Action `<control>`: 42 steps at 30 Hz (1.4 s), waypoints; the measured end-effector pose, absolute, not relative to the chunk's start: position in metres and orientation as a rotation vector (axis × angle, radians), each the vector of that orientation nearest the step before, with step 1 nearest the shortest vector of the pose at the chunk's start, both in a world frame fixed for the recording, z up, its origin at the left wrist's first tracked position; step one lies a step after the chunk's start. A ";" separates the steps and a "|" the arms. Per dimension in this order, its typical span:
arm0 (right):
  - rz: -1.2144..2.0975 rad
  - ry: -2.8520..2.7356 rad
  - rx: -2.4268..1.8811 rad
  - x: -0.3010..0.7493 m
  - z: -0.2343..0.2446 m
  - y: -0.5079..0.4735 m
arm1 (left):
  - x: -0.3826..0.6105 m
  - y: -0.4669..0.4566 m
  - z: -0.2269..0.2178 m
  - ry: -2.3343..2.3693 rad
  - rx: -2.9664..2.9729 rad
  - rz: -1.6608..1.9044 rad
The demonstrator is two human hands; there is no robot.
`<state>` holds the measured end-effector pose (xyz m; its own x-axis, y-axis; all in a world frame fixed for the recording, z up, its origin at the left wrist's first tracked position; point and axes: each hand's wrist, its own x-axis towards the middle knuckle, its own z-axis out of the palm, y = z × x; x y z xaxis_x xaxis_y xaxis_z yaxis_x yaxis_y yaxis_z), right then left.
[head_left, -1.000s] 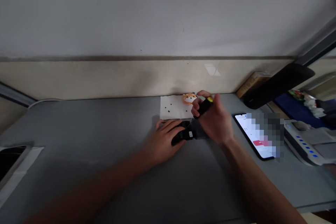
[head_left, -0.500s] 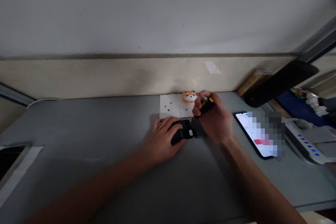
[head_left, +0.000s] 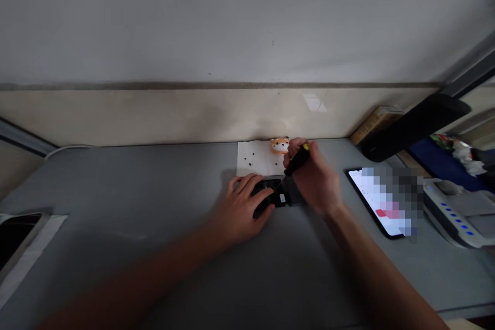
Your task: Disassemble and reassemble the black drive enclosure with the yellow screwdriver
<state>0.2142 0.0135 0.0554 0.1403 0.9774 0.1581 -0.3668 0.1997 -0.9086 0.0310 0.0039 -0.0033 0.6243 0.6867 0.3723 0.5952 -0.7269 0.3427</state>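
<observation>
My left hand (head_left: 242, 206) rests on a small black device (head_left: 271, 194) with green circuitry showing, fingers curled over its left side and pressing it to the grey desk (head_left: 154, 206). My right hand (head_left: 315, 180) is closed round a black screwdriver with a yellow cap (head_left: 298, 159), its tip pointing down at the device. Just behind lies a white paper sheet (head_left: 255, 161) with several small dark screws on it, and an orange animal-faced figure (head_left: 279, 145) sits at its far right corner.
A lit phone (head_left: 381, 201) lies to the right of my right hand. Farther right stand a grey machine with blue lights (head_left: 452, 211), a black lamp head (head_left: 413, 126) and a book (head_left: 373, 121). A dark tray (head_left: 15, 232) sits at the left edge. The wall runs behind.
My right hand has shifted the screwdriver slightly, the handle tilting a little more upright over the device. My left hand stays on the device.
</observation>
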 end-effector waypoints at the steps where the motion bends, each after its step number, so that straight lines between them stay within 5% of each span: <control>1: 1.168 -0.916 -0.843 0.215 0.055 0.013 | 0.031 0.004 -0.004 1.065 2.667 0.731; 10: 0.581 -1.266 -1.253 0.229 0.046 0.017 | 0.031 0.002 -0.002 1.093 2.712 0.708; 16: 0.489 -1.170 -1.366 0.243 0.044 0.020 | 0.031 0.001 -0.001 1.089 2.764 0.722; 28: 0.472 -1.083 -1.465 0.245 0.040 0.026 | 0.028 0.013 -0.003 1.256 2.276 1.261; 42: 0.898 -0.729 -1.301 0.220 0.039 0.025 | 0.029 0.019 -0.012 1.202 2.223 1.219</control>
